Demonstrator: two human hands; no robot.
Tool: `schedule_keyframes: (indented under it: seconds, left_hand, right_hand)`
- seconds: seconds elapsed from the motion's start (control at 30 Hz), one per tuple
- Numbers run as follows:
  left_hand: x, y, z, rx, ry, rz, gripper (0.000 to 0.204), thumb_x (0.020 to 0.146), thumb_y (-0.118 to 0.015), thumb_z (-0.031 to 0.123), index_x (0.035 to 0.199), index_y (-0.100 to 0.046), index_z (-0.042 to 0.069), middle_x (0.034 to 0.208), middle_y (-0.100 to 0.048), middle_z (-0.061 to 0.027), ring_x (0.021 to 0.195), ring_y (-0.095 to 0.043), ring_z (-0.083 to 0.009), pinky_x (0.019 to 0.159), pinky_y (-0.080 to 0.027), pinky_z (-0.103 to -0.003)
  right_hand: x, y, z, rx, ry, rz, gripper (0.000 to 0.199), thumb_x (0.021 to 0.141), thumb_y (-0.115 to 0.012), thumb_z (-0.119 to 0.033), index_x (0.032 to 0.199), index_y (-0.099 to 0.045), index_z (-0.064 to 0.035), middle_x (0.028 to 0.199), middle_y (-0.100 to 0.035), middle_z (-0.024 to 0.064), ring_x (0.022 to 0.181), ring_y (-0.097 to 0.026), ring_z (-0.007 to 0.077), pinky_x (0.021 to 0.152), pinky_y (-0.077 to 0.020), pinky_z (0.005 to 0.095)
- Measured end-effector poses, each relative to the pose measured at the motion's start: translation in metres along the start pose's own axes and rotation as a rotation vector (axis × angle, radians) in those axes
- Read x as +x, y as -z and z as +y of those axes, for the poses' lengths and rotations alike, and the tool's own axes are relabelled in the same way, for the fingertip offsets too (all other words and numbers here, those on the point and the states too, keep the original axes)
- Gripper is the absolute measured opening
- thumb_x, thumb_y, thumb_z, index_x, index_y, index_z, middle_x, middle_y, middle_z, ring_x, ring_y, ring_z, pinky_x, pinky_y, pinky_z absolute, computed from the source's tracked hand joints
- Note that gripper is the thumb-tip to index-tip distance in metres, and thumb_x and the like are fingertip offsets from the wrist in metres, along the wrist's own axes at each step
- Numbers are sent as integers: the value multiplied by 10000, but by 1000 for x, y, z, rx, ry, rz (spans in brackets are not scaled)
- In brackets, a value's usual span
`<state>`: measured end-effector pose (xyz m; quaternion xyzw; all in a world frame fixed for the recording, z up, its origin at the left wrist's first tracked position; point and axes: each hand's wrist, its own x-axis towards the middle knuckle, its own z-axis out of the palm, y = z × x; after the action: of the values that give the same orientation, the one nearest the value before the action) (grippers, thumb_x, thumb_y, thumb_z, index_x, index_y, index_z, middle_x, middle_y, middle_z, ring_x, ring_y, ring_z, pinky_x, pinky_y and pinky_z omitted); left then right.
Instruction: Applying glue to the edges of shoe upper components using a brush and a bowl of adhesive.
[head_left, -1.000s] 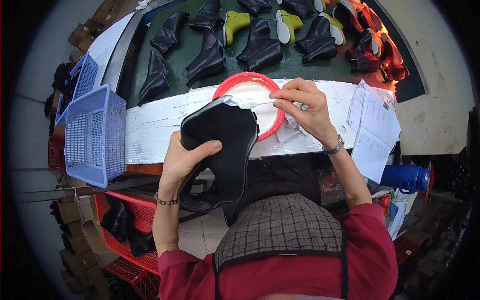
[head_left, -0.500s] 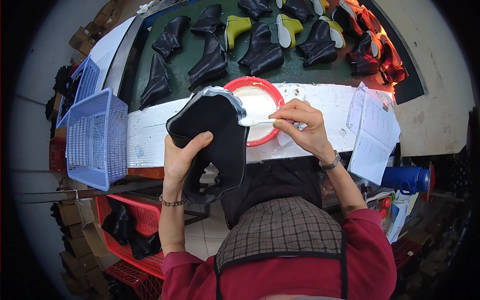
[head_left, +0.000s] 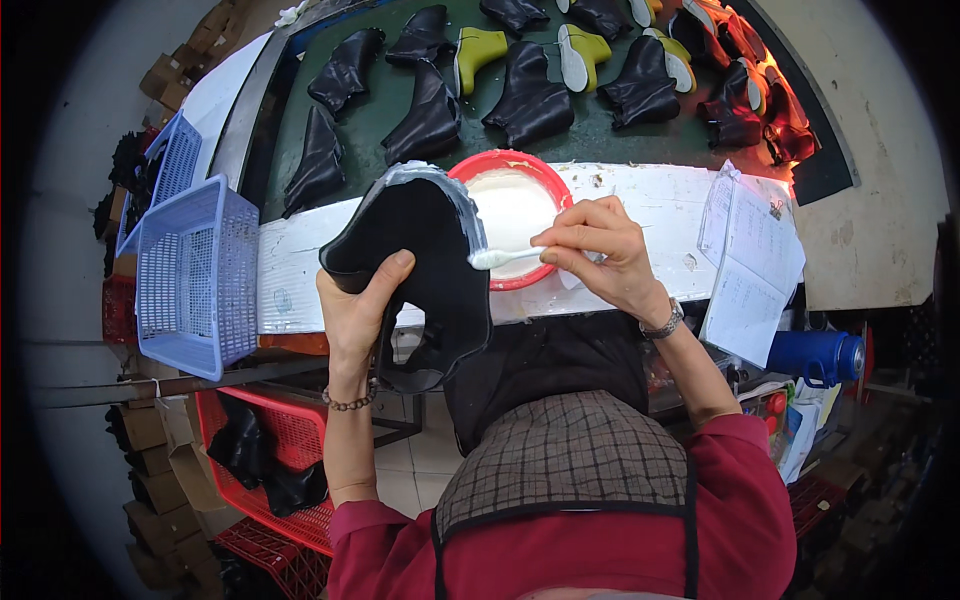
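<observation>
L grip (head_left: 352, 312) holds black cloth-lined boot upper (head_left: 432, 235), long axis approx. near-far; R grip (head_left: 608, 255) pinches slim white brush (head_left: 508, 257) — lying L-R, tip at upper's white-smeared R edge (head_left: 469, 213).

I see left hand (head_left: 357, 312) clasping, thumb (head_left: 386, 281) uppermost, and right hand (head_left: 622, 260) pinching, both at near edge of tabletop (head_left: 640, 192).

Desk (head_left: 665, 200): white top, scuffed and flecked. Directly on it: red bowl (head_left: 545, 175) containing white paste (head_left: 512, 212), mid-length; written sheets (head_left: 755, 250) at right, overhanging front edge. Adjoining beyond: green surface (head_left: 370, 132) bearing rows of black boots (head_left: 530, 100) and yellow boots (head_left: 482, 52); right-hand end lit orange-red.
</observation>
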<state>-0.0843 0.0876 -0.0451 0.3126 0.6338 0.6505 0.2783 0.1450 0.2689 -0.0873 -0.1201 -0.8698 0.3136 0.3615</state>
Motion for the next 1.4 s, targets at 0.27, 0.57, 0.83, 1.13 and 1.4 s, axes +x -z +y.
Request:
schedule_keyframes:
  seconds: [0.27,0.57,0.83,1.13,1.4]
  left_hand:
    - [-6,-3,2,98,9,17,241,881,-794,100,1048,-740,-64,898,-735,-42,798,-640,-95,728,-522,-253]
    - [-27,-5,-25,637,-186,86,393,899,-799,211,1154,-703,-73,1052,-729,-194,926,-682,-282,885,-537,-392]
    - [47,40,-70,948,-380,315,768,786,-850,493,1238,-640,-91,1058,-715,-280,981,-696,-423,867,-547,-471]
    - [9,87,-90,1166,-131,-363,1154,612,-944,407,1494,-364,-60,1395,-502,-334,1294,-498,-474,1132,-384,-503]
    - [-1,111,-125,970,-448,-156,697,773,-620,-56,1455,-472,-65,1325,-594,-307,1217,-565,-449,1107,-386,-484]
  right_hand:
    - [14,-6,8,301,-247,134,268,846,-805,-140,1099,-763,-60,929,-696,67,763,-635,119,649,-508,249]
    - [40,-70,-2,590,-326,177,862,728,-864,-247,1456,-454,-36,1097,-655,76,1000,-638,185,892,-495,350]
    - [25,-12,13,280,-390,223,495,818,-765,-289,1177,-625,21,890,-714,115,767,-685,232,703,-531,354]
    - [-26,8,47,136,-367,227,274,913,-674,-175,1096,-708,26,929,-726,205,835,-707,326,753,-540,394]
    - [-19,-31,47,-139,-360,76,279,964,-640,-364,1043,-745,-118,877,-674,109,924,-673,280,765,-535,402]
